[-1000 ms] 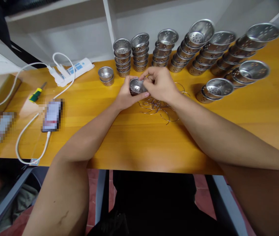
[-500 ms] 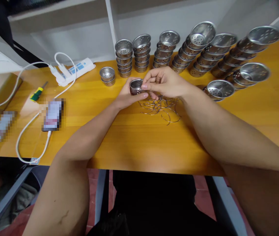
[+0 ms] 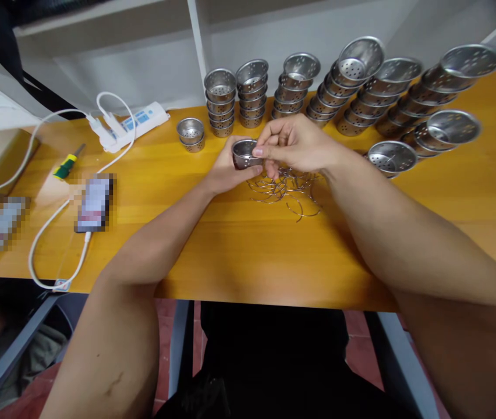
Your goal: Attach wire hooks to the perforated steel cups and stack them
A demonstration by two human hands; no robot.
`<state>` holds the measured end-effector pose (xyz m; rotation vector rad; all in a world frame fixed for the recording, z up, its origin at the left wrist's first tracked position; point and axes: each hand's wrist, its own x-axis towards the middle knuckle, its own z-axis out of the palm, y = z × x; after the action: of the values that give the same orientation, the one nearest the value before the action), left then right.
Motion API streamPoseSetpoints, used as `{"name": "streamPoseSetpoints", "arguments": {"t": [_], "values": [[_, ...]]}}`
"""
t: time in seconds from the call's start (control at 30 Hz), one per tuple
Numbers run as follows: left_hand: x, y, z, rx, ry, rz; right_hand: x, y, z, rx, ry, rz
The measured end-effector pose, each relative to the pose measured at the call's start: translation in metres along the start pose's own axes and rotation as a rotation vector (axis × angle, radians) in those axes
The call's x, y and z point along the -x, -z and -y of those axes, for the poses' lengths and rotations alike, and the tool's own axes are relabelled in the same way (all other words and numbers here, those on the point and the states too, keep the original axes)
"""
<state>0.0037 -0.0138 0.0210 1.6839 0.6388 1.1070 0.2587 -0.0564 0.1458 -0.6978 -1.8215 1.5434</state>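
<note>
A small perforated metal cup (image 3: 243, 156) is held just above the table, tipped slightly, with the fingers and thumb of my left hand (image 3: 224, 171) wrapped round its side. At the cup's right rim, my right hand (image 3: 297, 144) makes a pinch with thumb and forefinger; whatever lies between those fingertips is too small to make out. Under and in front of my right hand spreads a loose heap of thin curved metal wires (image 3: 283, 189). Two more such cups (image 3: 191, 135) stand nested to the left of my left hand.
Several stacks of perforated metal cups (image 3: 220, 105) line the back of the wooden table (image 3: 248, 256), reaching to the right. Off to the left are a white power strip (image 3: 134, 127) with cables, a green-and-yellow screwdriver (image 3: 65, 167), a charging phone (image 3: 95, 202) and a cardboard box (image 3: 1, 154).
Both hands and the cup have shifted very slightly to the right; the pinch at the rim stays the same. Everything else on the table is as before.
</note>
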Motion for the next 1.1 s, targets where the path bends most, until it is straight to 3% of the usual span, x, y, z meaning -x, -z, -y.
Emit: {"name": "streamPoseSetpoints", "arguments": {"t": [0.2,0.47,0.63,0.87,1.1], "values": [[-0.003,0.003,0.007,-0.055,-0.048,-0.006,0.002,-0.003,-0.001,0.045,-0.001,-0.021],[0.001,0.001,-0.009,-0.086,-0.040,-0.008,0.003,-0.008,0.007,0.092,-0.040,-0.060],[0.002,-0.001,-0.006,-0.065,-0.054,0.002,0.006,-0.007,0.008,0.117,-0.017,-0.075],[-0.006,0.001,-0.001,-0.082,-0.069,-0.072,0.010,-0.001,0.016,0.382,0.078,-0.272],[-0.004,-0.002,-0.011,-0.075,-0.059,-0.097,0.011,0.001,0.014,0.585,0.178,-0.276]]}}
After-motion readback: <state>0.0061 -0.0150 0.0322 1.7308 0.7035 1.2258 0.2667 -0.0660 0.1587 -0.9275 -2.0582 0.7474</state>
